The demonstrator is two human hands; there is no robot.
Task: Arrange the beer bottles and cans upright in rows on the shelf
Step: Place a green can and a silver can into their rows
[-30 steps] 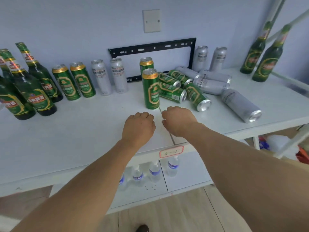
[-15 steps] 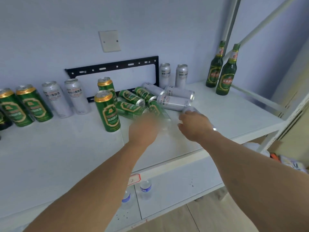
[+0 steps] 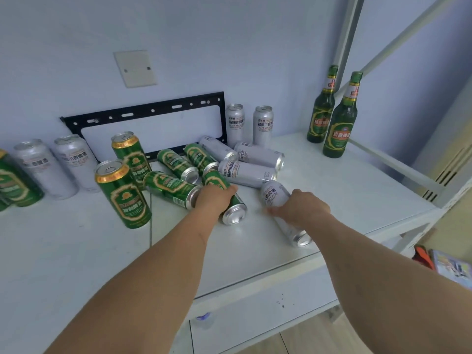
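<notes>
On the white shelf (image 3: 76, 251) lies a heap of toppled cans. My left hand (image 3: 215, 198) grips a lying green can (image 3: 231, 203) at the front of the heap. My right hand (image 3: 302, 205) closes over a lying silver can (image 3: 274, 194) to its right. More green cans (image 3: 173, 187) and silver cans (image 3: 249, 172) lie behind them. Two green cans (image 3: 122, 192) stand upright to the left. Two silver cans (image 3: 263, 123) stand at the wall. Two green bottles (image 3: 339, 123) stand at the back right.
Upright silver cans (image 3: 46, 167) and green cans (image 3: 12, 182) line the far left. A black metal bracket (image 3: 143, 113) hangs on the wall behind the heap. The shelf's white frame (image 3: 398, 164) runs along the right side. Lower shelf boards (image 3: 255, 310) lie below.
Both hands have reached forward from the shelf's front edge and closed on lying cans, the left on a green one, the right on a silver one. My view swung right.
</notes>
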